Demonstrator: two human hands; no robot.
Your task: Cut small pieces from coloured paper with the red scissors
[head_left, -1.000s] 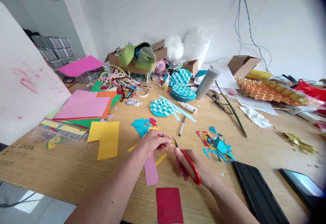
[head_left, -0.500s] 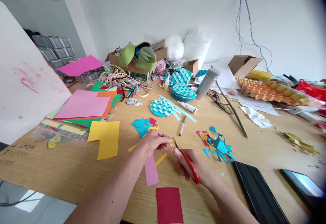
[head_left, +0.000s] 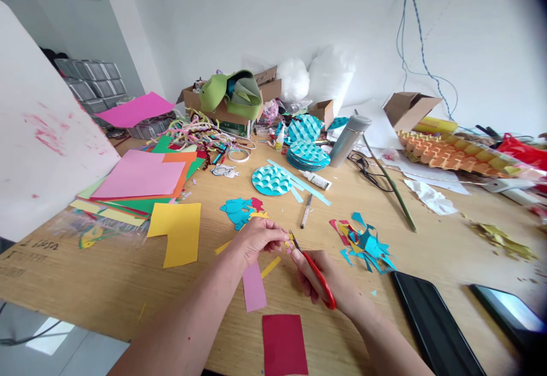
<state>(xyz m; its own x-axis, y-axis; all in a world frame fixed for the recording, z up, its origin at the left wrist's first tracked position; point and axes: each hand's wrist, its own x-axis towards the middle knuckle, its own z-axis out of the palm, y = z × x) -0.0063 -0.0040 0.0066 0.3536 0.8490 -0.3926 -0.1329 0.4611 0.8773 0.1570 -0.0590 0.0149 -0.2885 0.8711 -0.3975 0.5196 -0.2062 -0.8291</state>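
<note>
My right hand (head_left: 318, 276) is closed around red-handled scissors (head_left: 319, 280), whose dark blades point up and left toward my other hand. My left hand (head_left: 262, 238) pinches a small piece of paper (head_left: 289, 245), yellow and pink where it shows; most of it is hidden by the fingers. A pink paper strip (head_left: 254, 290) and a narrow yellow strip (head_left: 270, 266) lie under and beside my left wrist. Blue fish cutouts (head_left: 236, 212) rest just beyond it, with a red cutout (head_left: 257, 204). Nearer me lies a dark red paper rectangle (head_left: 285, 344).
Colourful paper scraps (head_left: 368, 248) are heaped to the right, near a black phone (head_left: 431, 319). Coloured sheets (head_left: 139, 176) and a yellow sheet (head_left: 182, 233) lie left. Farther back are a blue woven disc (head_left: 271, 180), a pen (head_left: 306, 212) and a steel bottle (head_left: 350, 141).
Almost nothing differs. Both hands, the scissors and the small paper piece stay in nearly the same place.
</note>
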